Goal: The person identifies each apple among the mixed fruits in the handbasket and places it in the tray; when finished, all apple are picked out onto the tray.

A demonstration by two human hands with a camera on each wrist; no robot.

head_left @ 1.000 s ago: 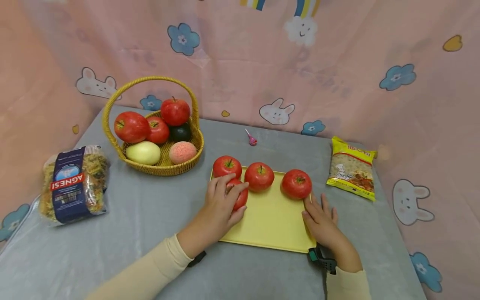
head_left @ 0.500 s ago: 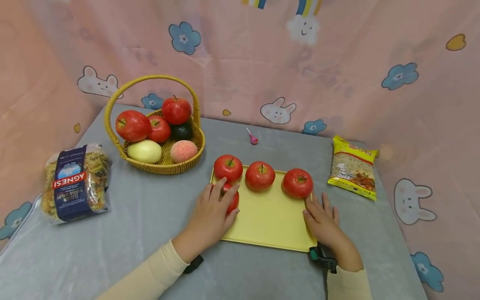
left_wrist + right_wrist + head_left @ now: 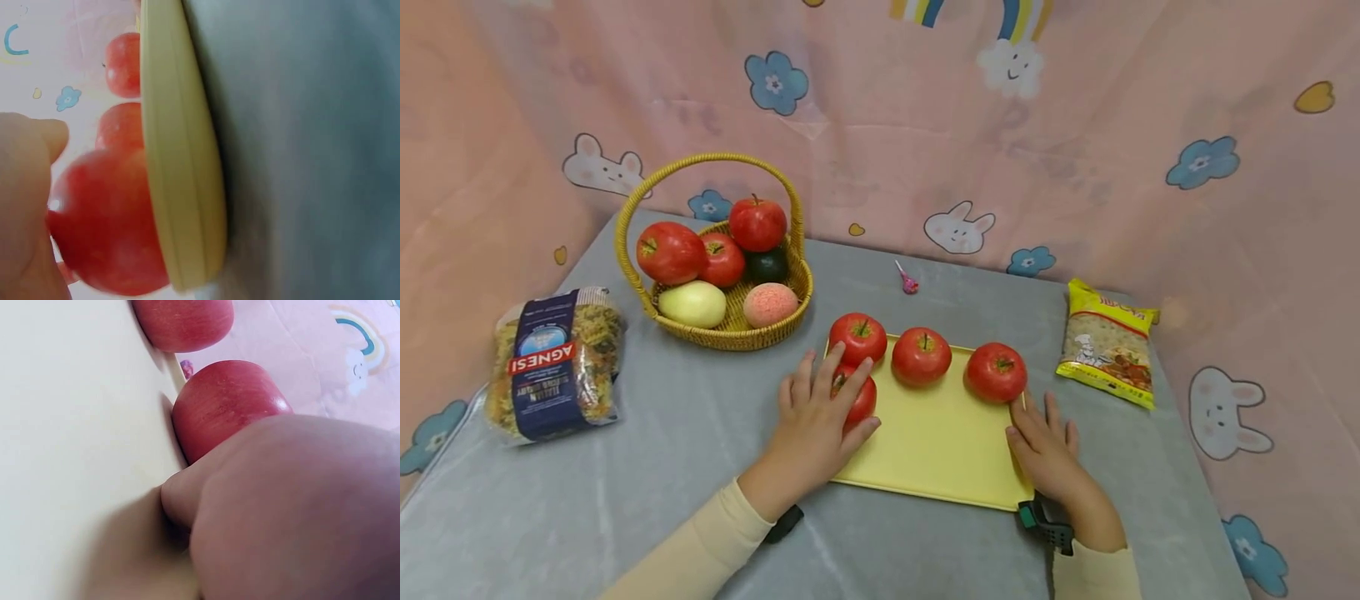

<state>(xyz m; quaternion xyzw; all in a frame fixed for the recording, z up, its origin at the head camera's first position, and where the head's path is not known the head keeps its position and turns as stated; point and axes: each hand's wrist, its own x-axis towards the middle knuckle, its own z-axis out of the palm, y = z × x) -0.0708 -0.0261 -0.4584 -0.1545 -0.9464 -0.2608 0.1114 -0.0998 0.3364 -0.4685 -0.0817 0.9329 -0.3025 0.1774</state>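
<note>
A yellow tray (image 3: 936, 450) lies on the grey table with red apples on it. Three of them, a left apple (image 3: 858, 337), a middle apple (image 3: 921, 356) and a right apple (image 3: 996, 372), line its far side. My left hand (image 3: 812, 429) reaches over a fourth, near-left apple (image 3: 861, 404), its fingers spread and relaxed around it. That apple (image 3: 109, 219) stands by the tray's rim (image 3: 181, 156) in the left wrist view, with the thumb (image 3: 28, 187) beside it. My right hand (image 3: 1048, 454) rests along the tray's right edge, fingers extended, just below the right apple (image 3: 228, 406).
At the back left stands a wicker basket (image 3: 730, 340) holding apples and other fruit. A pasta bag (image 3: 553, 367) lies at the left, a yellow food packet (image 3: 1108, 342) at the right. A lollipop (image 3: 909, 283) lies behind the tray. A patterned pink cloth (image 3: 865, 150) hangs behind.
The near-left apple has shifted left to the tray's left side, and my left hand has gone left with it. Its fingers have spread wider. My right hand stays in place.
</note>
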